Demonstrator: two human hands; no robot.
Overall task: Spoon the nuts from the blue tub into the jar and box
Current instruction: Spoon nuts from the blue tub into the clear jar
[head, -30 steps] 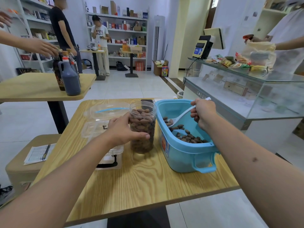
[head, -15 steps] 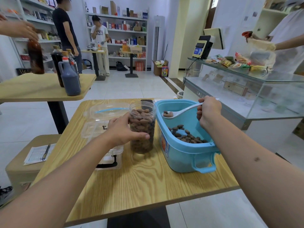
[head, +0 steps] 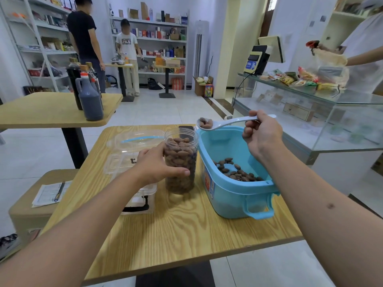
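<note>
Glossy blue plastic tub (head: 238,195); clear plastic jar (head: 180,162); smooth white plastic spoon (head: 228,121); wood-grain table (head: 176,235)

We see brown nuts (head: 236,171) in a light blue tub (head: 232,195), a white spoon (head: 228,122), a clear jar (head: 180,162), and a pale wood-grain table (head: 176,230).

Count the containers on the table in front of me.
3: the jar gripped by the left hand, the blue tub to its right, and the clear box to its left, partly hidden behind that hand.
</note>
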